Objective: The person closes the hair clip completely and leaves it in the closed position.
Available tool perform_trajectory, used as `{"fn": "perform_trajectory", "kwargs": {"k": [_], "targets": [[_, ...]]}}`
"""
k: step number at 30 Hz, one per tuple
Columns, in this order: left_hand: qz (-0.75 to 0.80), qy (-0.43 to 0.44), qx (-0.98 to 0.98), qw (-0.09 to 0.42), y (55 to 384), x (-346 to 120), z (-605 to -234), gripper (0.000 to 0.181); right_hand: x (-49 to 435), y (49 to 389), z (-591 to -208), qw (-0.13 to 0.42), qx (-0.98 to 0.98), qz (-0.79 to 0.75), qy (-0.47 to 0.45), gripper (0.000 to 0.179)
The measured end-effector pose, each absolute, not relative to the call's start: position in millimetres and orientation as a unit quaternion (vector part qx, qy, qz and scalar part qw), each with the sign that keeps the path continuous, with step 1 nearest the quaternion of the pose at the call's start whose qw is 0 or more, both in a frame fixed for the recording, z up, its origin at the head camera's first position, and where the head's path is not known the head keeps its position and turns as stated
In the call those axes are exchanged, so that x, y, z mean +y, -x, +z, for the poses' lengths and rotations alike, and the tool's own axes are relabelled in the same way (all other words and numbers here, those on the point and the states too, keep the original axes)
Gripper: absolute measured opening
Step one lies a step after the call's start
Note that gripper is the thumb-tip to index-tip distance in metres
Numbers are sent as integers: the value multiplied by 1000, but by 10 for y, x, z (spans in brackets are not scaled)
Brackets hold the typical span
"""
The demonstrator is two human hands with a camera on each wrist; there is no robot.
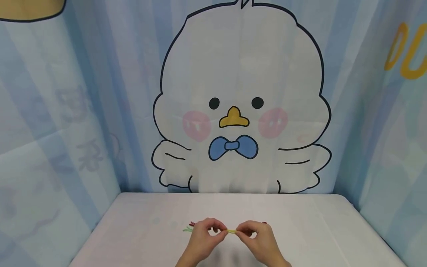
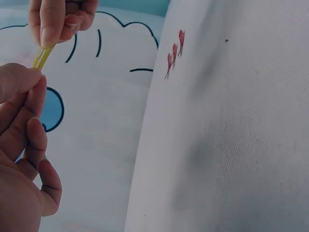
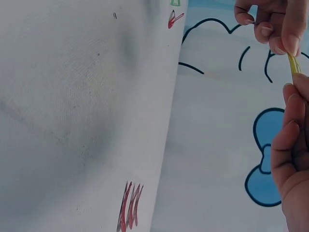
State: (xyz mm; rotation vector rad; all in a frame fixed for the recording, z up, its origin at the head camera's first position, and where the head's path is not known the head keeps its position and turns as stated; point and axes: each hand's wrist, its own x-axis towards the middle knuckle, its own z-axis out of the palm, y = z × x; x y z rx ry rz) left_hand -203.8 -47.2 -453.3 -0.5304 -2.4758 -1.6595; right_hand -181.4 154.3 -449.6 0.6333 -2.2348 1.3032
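A short, thin yellow strip (image 1: 231,231) is stretched between both hands above the white table. My left hand (image 1: 203,238) pinches its left end between thumb and forefinger, and my right hand (image 1: 260,239) pinches the right end the same way. Seen from the left wrist, the yellow strip (image 2: 42,58) looks like strands lying side by side; the fingertips hide its ends. In the right wrist view it (image 3: 294,64) shows at the right edge. The left hand's other fingers are loosely bent, touching nothing.
Green strands (image 1: 188,229) and a small red piece (image 1: 191,224) lie on the white table (image 1: 150,222) beside the left hand. Several slender red pieces (image 2: 174,53) lie beyond the right hand. Behind the table hangs a curtain (image 1: 240,66) printed with a cartoon bird.
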Motion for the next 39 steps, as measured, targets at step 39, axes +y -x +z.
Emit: {"fn": "perform_trajectory", "kwargs": {"k": [39], "targets": [[-570,177,-802,26,2072,-464,-4574,14,1574,1889,-4545,310,-834,365,-272,35]]}}
